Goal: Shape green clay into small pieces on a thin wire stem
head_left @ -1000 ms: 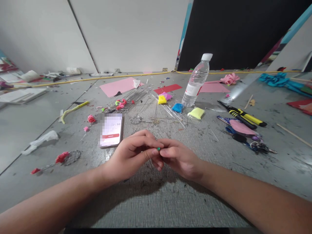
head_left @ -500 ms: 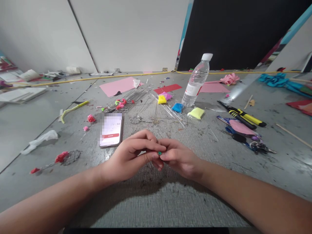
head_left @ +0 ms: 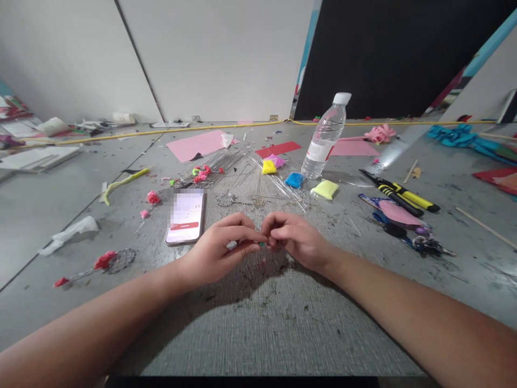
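My left hand [head_left: 226, 245] pinches a small green piece [head_left: 262, 244] between thumb and forefinger, low over the grey table. Only a sliver of the piece shows, too little to tell its kind. Beside it, my right hand [head_left: 301, 241] is closed, thumb and curled fingers pressed together at the left fingertips. What the right fingers hold, if anything, is hidden. A phone [head_left: 184, 221] with a lit screen lies just left of my left hand. Beyond the hands lie a blue packet [head_left: 294, 180], a yellow packet [head_left: 269, 167] and a pale yellow packet [head_left: 325, 189].
A water bottle [head_left: 324, 143] stands behind the packets. To the right lie yellow-black pliers [head_left: 398, 193] and a bunch of keys [head_left: 430, 245]. Thin wires [head_left: 283, 186], pink paper [head_left: 197, 144] and a twisted wire piece with red flowers [head_left: 105, 261] are spread about.
My right hand has shifted slightly up, its fingers more curled. The green piece has turned and shows less, still at the left fingertips.
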Motion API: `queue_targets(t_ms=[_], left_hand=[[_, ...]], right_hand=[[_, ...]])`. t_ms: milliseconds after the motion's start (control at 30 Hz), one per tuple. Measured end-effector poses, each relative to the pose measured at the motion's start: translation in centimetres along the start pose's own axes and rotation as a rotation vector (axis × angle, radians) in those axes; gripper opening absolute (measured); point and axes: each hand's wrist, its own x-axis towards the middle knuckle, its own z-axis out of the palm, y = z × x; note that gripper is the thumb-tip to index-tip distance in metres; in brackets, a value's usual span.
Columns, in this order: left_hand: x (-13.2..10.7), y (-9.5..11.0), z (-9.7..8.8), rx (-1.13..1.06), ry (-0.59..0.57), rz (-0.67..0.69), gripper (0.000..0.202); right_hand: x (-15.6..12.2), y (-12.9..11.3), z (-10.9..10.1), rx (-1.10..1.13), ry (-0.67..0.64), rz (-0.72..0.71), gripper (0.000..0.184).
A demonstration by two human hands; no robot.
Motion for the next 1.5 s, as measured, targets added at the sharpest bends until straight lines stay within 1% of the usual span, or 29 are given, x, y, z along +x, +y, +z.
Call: queue_targets(t_ms=[67, 133, 167, 267, 433, 500, 600, 700, 767, 900, 967, 1033, 1100, 1167, 1300, 1367, 1500], left_hand=[[0.0, -0.5, 0.0, 0.055, -0.127, -0.036, 0.017], [-0.1, -0.8, 0.1, 0.098, -0.252, -0.077, 0.018], [-0.2, -1.0, 0.2, 0.115, -0.293, -0.093, 0.019], [-0.3, -1.1, 0.4, 0.138, -0.333, -0.102, 0.02], [-0.4, -1.0, 0.3, 0.137, -0.38, -0.078, 0.018], [-0.3, -0.7, 0.1, 0.122, -0.371, -0.087, 0.017], [0.0, -0.3, -0.3, 0.119, -0.293, -0.104, 0.017], [0.2, -0.4, -0.9, 0.225, -0.187, -0.12, 0.02], [0.1, -0.9, -1.2, 0.306, -0.163, -0.117, 0.021], [-0.2, -1.9, -1.5, 0.44, -0.203, -0.117, 0.023], [-0.2, -2.2, -1.4, 0.5, -0.246, -0.161, 0.025], [-0.2, -2.4, -1.3, 0.529, -0.272, -0.21, 0.026], [-0.2, -2.5, -1.1, 0.527, -0.251, -0.225, 0.023], [-0.1, -2.5, -1.0, 0.498, -0.199, -0.204, 0.018], [-0.1, -2.4, -1.0, 0.356, -0.11, -0.139, 0.019], [-0.2, -2.2, -1.0, 0.306, -0.089, -0.123, 0.018], [-0.3, -2.1, -1.0, 0.298, -0.075, -0.111, 0.018]], right_hand=[[0.3, 0.0, -0.3, -0.024, 0.062, -0.001, 0.008], [0.4, 0.1, -0.4, -0.036, 0.076, 0.009, 0.008], [0.4, 0.2, -0.4, -0.044, 0.072, 0.015, 0.009], [0.3, 0.2, -0.2, -0.099, 0.041, 0.021, 0.009], [0.1, 0.0, 0.1, -0.169, 0.005, 0.009, 0.009], [0.1, 0.0, 0.1, -0.179, 0.013, 0.011, 0.01], [0.2, 0.0, 0.2, -0.209, 0.047, 0.029, 0.013], [0.2, 0.0, 0.3, -0.265, 0.119, 0.059, 0.017], [0.2, 0.1, 0.4, -0.341, 0.165, 0.051, 0.018], [0.1, 0.1, 0.4, -0.59, 0.21, -0.066, 0.016], [0.1, 0.2, 0.5, -0.702, 0.206, -0.116, 0.015], [0.0, 0.3, 0.5, -0.774, 0.192, -0.131, 0.013], [0.0, 0.3, 0.6, -0.807, 0.183, -0.127, 0.013], [0.0, 0.4, 0.6, -0.822, 0.174, -0.12, 0.013], [0.1, 0.4, 0.5, -0.802, 0.14, -0.135, 0.015], [0.1, 0.5, 0.5, -0.779, 0.115, -0.149, 0.017], [0.1, 0.6, 0.4, -0.764, 0.094, -0.15, 0.017]])
